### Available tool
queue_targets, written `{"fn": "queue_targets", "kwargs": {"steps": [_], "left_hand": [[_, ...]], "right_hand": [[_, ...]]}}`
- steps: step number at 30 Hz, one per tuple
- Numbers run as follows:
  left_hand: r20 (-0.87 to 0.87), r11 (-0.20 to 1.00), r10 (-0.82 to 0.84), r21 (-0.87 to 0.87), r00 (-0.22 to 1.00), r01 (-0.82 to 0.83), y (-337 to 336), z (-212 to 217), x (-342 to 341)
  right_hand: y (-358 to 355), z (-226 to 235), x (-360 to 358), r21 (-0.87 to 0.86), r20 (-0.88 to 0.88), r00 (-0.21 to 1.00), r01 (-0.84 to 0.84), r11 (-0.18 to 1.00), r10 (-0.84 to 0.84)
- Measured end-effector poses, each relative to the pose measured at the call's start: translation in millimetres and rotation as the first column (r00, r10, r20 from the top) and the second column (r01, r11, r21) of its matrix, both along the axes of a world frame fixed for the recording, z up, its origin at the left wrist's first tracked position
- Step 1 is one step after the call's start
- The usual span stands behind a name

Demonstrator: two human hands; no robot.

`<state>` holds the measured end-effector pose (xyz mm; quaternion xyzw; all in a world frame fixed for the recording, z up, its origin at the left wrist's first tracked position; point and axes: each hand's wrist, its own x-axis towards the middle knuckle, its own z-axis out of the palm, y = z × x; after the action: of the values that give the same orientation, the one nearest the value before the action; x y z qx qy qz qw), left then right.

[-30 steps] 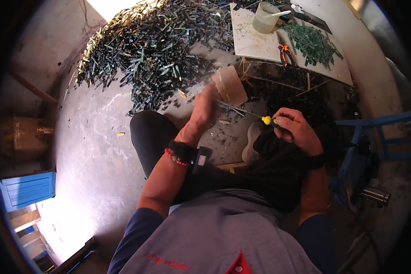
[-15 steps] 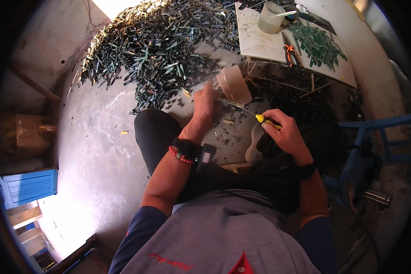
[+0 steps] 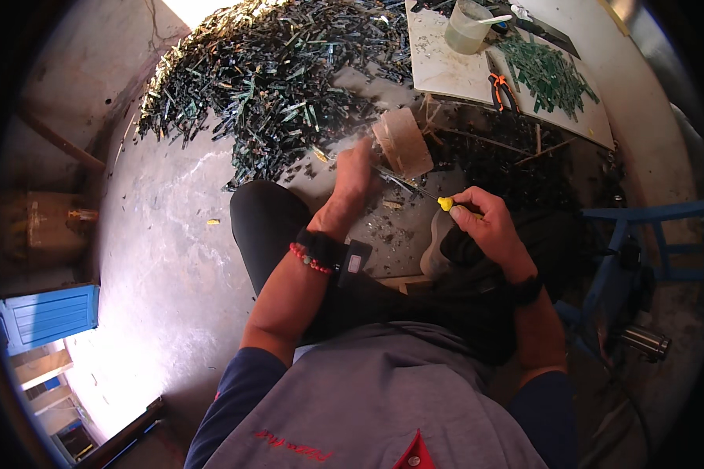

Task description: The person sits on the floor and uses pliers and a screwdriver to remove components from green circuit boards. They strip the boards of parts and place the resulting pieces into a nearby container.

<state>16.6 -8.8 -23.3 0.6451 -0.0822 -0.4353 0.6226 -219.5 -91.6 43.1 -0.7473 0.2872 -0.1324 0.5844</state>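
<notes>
My right hand [image 3: 485,220] is closed round the yellow handle of a screwdriver [image 3: 446,203]. Its thin metal shaft slants up and left toward my other hand. My left hand [image 3: 355,168] is closed, slightly blurred, beside a reddish brick [image 3: 404,144]. A thin strip [image 3: 397,180] runs out from its fingers and meets the screwdriver shaft; the gripped end is hidden. Small yellowish pieces [image 3: 321,155] lie on the floor close to both hands, among dark flakes.
A large heap of dark green strips [image 3: 266,94] spreads ahead. At the far right, a pale board [image 3: 446,74] carries a cloudy plastic cup [image 3: 467,27], orange-handled pliers [image 3: 502,92] and green strips [image 3: 551,74]. A blue metal frame [image 3: 622,227] stands right of my leg.
The screwdriver and the thin strip have shifted slightly against each other. My left hand has moved a little to the right and stays closed; my right hand keeps hold of the screwdriver.
</notes>
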Motion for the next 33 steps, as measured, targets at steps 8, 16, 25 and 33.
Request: {"fn": "queue_targets", "kwargs": {"steps": [8,16,25,33], "left_hand": [[-0.007,0.999,0.049,-0.015,0.999,-0.049,-3.8,-4.4,-1.7],[-0.069,0.993,0.121,0.022,0.990,-0.119,-5.9,-7.3,1.7],[0.004,0.998,0.062,0.033,0.998,-0.062,-5.0,-11.2,3.7],[0.054,0.995,0.076,0.065,0.996,-0.079,-7.3,-16.2,7.2]], "right_hand": [[3.8,-13.2,2.5,-0.110,0.086,0.996,0.026,0.994,-0.016],[26.5,-17.3,13.4,-0.610,0.084,0.996,0.063,0.789,-0.015],[1.7,7.1,4.8,0.836,-0.008,0.999,0.035,0.548,-0.051],[32.3,-27.0,13.2,-0.537,0.092,0.996,0.038,0.843,0.014]]}}
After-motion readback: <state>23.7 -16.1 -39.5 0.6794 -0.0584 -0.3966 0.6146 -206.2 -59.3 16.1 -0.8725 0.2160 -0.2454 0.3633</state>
